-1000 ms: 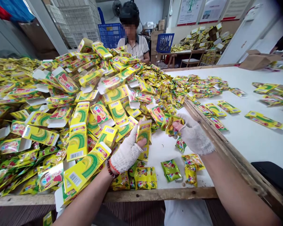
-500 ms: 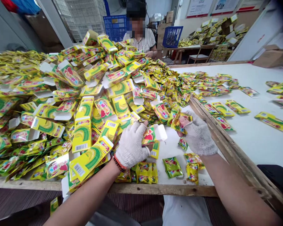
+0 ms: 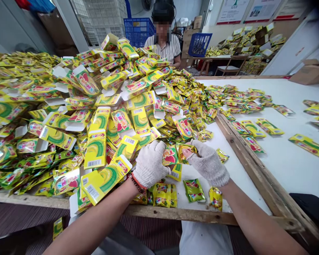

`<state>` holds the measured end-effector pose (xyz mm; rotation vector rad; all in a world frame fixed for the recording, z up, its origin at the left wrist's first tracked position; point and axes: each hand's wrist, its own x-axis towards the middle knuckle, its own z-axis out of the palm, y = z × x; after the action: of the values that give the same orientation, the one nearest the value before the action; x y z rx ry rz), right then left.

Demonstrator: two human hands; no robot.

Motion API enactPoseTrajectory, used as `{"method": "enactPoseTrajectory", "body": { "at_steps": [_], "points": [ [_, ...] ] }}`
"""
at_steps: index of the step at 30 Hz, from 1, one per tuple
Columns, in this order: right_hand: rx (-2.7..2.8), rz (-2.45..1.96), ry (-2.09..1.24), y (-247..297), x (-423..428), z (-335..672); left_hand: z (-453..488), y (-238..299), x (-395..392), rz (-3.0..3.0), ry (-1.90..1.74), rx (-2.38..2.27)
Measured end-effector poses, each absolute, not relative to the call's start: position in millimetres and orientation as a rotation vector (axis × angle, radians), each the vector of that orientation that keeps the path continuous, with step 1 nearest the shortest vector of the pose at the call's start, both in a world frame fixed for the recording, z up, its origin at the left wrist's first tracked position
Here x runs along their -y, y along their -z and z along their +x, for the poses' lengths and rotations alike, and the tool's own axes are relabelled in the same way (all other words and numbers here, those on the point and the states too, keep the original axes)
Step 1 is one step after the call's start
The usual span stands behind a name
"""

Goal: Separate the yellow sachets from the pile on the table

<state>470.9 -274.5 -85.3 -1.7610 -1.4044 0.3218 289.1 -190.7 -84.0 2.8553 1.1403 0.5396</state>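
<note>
My left hand (image 3: 150, 164), in a white knit glove, is closed round a small yellow-and-green candy box (image 3: 170, 155) with a watermelon print. Its open end points right. My right hand (image 3: 208, 163), gloved with bare fingertips, pinches a yellow candy packet (image 3: 184, 153) right at that end; whether part of it is inside the box cannot be made out. Below the hands lie a green packet (image 3: 194, 190), a yellow packet (image 3: 215, 198) and several yellow packets side by side (image 3: 164, 194). A flat-lying box (image 3: 176, 172) shows under the held one.
A high heap of candy boxes (image 3: 97, 141) and packets rises on my left and ahead. A wooden strip (image 3: 244, 156) divides the white table (image 3: 279, 152), with packets and boxes beyond it. Opposite sits a person in a striped shirt (image 3: 166, 49). Blue crates (image 3: 199, 44) stand behind.
My right hand has moved left, bringing the yellow packet from beside the box to its open end. The left hand still holds the box. The view has shifted slightly.
</note>
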Motion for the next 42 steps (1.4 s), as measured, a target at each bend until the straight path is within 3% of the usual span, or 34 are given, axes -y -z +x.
{"method": "enactPoseTrajectory", "body": {
  "at_steps": [4, 11, 16, 21, 27, 33, 39, 42],
  "points": [
    [1.557, -1.830, -0.495, 77, 276, 479, 290, 86, 195, 2.925, -0.553, -1.099],
    [1.586, -1.899, -0.401, 82, 270, 473, 297, 99, 200, 2.965, -0.593, -1.108],
    [1.384, -1.801, -0.803, 74, 274, 480, 297, 96, 194, 2.951, -0.595, -1.102],
    [1.514, -1.899, -0.424, 78, 268, 471, 297, 96, 195, 2.989, -0.575, -1.102],
    [1.322, -1.793, -0.994, 73, 275, 469, 297, 93, 194, 3.023, -0.516, -1.170],
    [1.267, -1.373, -1.626, 75, 285, 465, 293, 96, 191, 3.050, -0.485, -1.014],
    [1.128, -1.394, -1.476, 79, 279, 470, 288, 95, 180, 2.295, -0.941, -0.754],
    [1.117, -1.451, -1.382, 76, 278, 470, 287, 87, 178, 1.849, -0.772, -0.806]
  ]
}}
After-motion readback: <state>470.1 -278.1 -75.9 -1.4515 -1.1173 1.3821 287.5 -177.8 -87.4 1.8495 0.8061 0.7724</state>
